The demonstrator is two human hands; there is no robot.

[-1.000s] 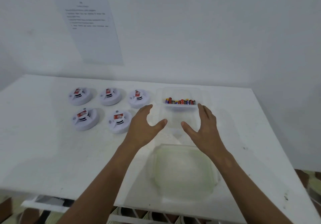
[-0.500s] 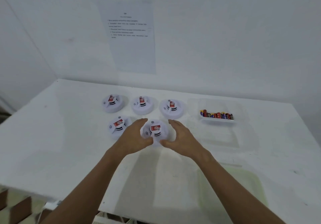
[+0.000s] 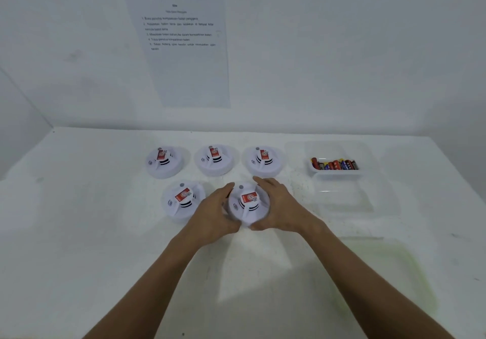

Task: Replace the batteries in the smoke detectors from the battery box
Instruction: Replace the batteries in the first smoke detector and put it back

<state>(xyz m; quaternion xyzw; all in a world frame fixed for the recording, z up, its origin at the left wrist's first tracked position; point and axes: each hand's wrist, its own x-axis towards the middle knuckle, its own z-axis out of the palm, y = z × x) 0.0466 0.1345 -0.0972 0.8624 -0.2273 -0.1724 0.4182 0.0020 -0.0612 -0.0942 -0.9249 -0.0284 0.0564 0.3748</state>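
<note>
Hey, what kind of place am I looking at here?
Probably a staged workstation for a practice task, not a home. A plain white table holds five smoke detectors in rows, a clear battery box, and a printed instruction sheet hangs on the bare wall.

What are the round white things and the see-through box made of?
The smoke detectors look like smooth, matte white plastic, moulded in one colour with slots. The battery box looks like thin clear plastic: the table shows through its walls. That's only going by looks.
</note>
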